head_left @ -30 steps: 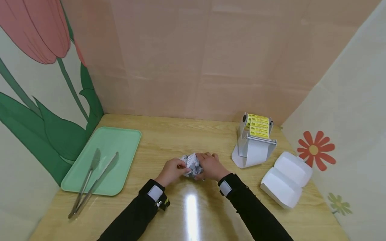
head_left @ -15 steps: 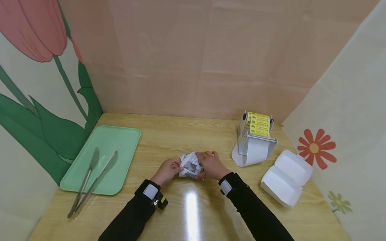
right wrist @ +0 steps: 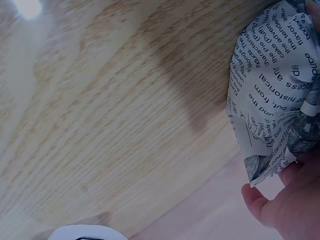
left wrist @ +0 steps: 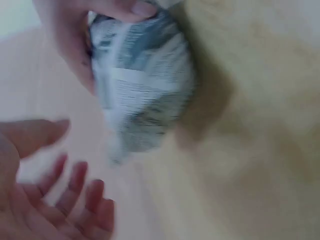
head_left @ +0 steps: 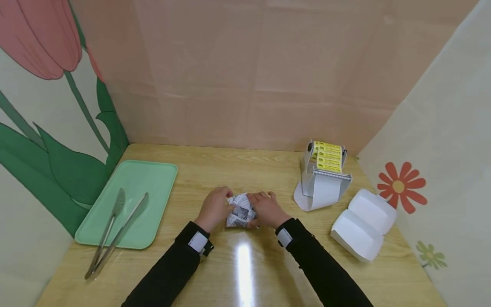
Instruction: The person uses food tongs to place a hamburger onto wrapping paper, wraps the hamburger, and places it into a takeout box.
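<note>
The newsprint-patterned wrapper carries dark English print. In the right wrist view the words "flavor,", "source", "cake", "from", "but", "historical" and "food" can be read, along with "and" and "the" in places; many other words are cut off by folds and edges. In the left wrist view its lines are too blurred to read. At the far right of the bench, the yellow labels bear dark lettering too small to make out.

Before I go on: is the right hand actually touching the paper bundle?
Touching. In the left wrist view, the thumb of the right hand lies over the paper bundle, no gap showing.
</note>
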`<control>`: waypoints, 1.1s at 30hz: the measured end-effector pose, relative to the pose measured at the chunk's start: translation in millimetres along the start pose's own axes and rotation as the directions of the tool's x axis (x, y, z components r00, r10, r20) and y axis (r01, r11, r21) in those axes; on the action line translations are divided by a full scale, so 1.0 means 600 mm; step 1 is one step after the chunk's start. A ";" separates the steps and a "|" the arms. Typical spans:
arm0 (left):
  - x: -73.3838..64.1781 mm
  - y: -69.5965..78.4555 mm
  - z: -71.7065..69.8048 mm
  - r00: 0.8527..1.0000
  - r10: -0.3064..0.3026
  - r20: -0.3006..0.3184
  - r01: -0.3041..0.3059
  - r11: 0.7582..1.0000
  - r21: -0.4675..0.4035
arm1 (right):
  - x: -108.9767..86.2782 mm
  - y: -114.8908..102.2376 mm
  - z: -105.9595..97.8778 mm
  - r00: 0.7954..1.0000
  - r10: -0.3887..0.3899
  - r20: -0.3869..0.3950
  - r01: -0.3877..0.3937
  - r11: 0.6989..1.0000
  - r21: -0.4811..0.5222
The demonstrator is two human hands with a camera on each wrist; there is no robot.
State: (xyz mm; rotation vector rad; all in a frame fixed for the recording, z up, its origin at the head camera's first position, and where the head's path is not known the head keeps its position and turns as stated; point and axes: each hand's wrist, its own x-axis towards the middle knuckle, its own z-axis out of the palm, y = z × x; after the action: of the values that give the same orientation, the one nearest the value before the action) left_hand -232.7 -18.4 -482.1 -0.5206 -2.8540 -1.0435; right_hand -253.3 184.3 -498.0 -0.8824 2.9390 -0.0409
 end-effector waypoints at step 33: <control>0.065 0.051 0.058 0.938 0.119 0.325 -0.290 0.781 0.553 | -0.103 0.010 -0.002 0.957 0.284 0.058 -0.248 0.697 0.673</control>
State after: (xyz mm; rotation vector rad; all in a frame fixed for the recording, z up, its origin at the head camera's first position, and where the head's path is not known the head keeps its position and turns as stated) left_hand -257.3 37.0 -483.6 -0.9366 -3.0198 -0.0016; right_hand -205.3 223.0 -493.4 -0.3313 2.6925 -1.0549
